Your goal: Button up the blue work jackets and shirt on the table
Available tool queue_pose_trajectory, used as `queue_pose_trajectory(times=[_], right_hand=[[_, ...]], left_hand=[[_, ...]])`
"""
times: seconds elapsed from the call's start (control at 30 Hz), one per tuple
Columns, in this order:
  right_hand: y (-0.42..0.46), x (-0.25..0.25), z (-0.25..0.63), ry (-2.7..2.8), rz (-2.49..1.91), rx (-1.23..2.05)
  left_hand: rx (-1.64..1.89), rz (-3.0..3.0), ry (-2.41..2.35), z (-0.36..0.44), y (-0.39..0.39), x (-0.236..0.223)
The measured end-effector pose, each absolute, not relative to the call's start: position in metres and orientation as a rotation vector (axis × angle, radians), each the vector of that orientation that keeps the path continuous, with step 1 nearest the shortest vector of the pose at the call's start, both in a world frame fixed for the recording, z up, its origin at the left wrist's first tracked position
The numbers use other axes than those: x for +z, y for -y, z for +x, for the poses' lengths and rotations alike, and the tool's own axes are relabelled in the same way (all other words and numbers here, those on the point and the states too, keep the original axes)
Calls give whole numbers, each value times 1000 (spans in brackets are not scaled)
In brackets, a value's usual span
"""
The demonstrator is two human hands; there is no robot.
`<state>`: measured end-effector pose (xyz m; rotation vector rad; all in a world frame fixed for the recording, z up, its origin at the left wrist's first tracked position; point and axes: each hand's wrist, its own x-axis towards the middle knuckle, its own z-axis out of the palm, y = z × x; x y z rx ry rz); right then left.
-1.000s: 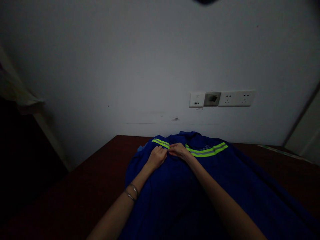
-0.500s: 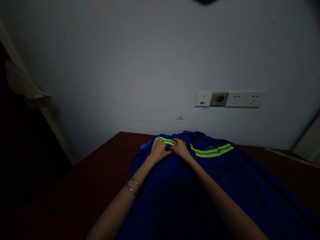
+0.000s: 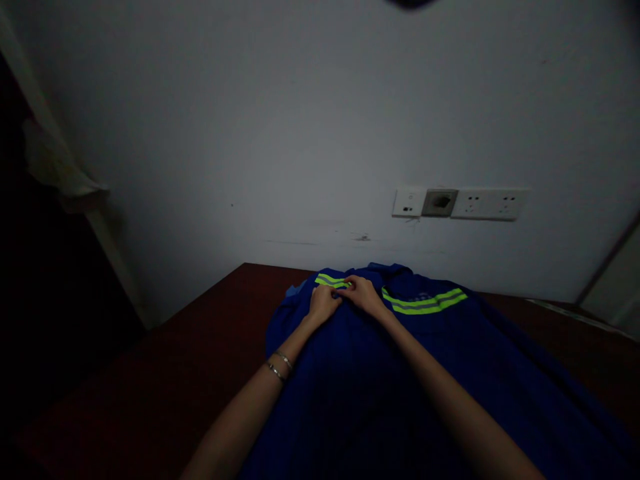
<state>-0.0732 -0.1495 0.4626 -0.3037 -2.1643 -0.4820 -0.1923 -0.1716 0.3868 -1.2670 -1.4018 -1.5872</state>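
Observation:
A blue jacket (image 3: 360,373) with yellow-green and grey reflective strips lies spread out before me. My left hand (image 3: 324,303) is closed on its cloth just below the left reflective strip (image 3: 327,280). Beside it, my right hand (image 3: 363,293) pinches the fabric by the same strip, thumb and fingers close together. The fingertips of both hands nearly meet, and a small dark fold of cloth shows between them. The right reflective strip (image 3: 425,305) lies untouched. Two bracelets circle my left wrist.
Under the jacket is a dark red-brown table (image 3: 200,320) that meets a pale wall. A row of sockets (image 3: 487,204) is set in the wall at right. Some pale cloth or bag (image 3: 60,160) hangs at the far left, too dim to make out.
My left hand has drawn slightly down and right, off the strip, and its fingers have curled in. The right hand stays nearly in place, its fingertips closer to the left hand.

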Motion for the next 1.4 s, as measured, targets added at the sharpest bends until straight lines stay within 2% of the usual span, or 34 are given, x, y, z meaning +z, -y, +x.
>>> queue_pose_trajectory(times=[0.23,1.0,1.4], right_hand=[[166,495,-64,2304,-585,-95],[169,482,-85,2404,-723,-257],[172,483,-85,2396,-744,-126]], left_hand=[[-1644,-1265,1380,-190,175,386],[-1569,-1234,1404,-189,175,387],[-1496,-1216,1349,-192,175,388]])
